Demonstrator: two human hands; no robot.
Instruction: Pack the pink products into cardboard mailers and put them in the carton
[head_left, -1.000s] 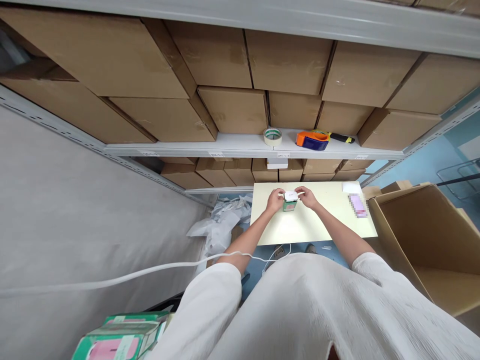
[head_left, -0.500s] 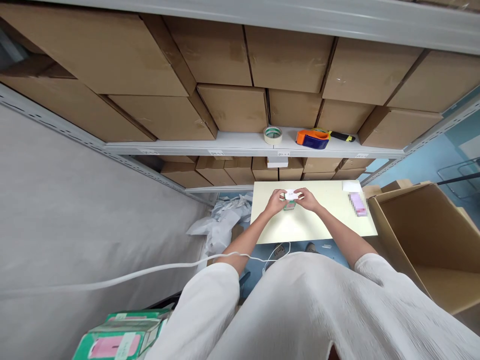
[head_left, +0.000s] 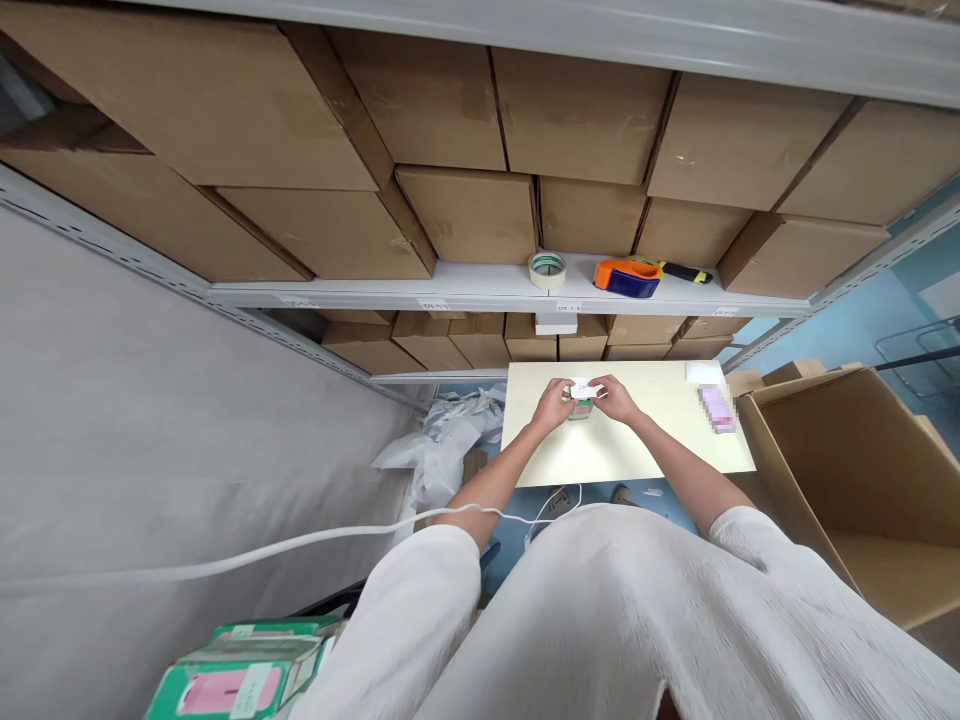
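A small white label (head_left: 583, 388) is held between my two hands over the pale yellow table (head_left: 547, 455). My left hand (head_left: 553, 404) pinches its left edge, and my right hand (head_left: 615, 400) pinches the right edge. Just below the label, a small green and pink box (head_left: 580, 410) shows, partly covered by it. Whether my fingers also touch this box is too small to tell. Toward the table's right side lie a purple-pink packet (head_left: 718, 408) and a white stack (head_left: 703, 372).
Beyond the table stands a shelf (head_left: 487, 298) of cardboard boxes, holding a tape roll (head_left: 547, 269), an orange-blue dispenser (head_left: 628, 278) and a cutter (head_left: 686, 272). An open carton (head_left: 862, 470) is at right. Green-pink boxes (head_left: 232, 690) sit lower left. A white cable (head_left: 300, 543) crosses my left forearm.
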